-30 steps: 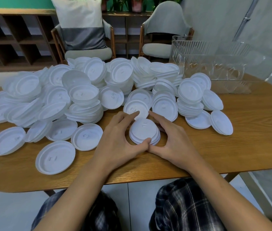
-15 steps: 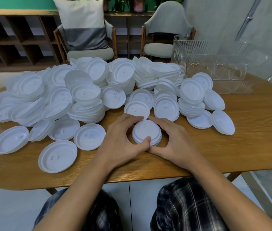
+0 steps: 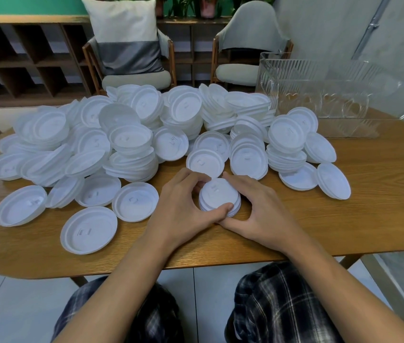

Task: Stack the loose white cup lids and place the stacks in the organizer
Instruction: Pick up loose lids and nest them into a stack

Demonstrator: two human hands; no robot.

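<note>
- We curl the left grip [image 3: 183,209] and the right grip [image 3: 262,214] around one small lid stack [image 3: 218,195], thumbs touching at its near edge
- The stack sits on the tabletop [image 3: 344,231]

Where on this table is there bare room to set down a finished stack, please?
The widest bare tabletop lies right of the right hand, in front of the clear organizer. A narrower strip runs along the near edge by the lone lid. The lid heap crowds the left and middle.
</note>
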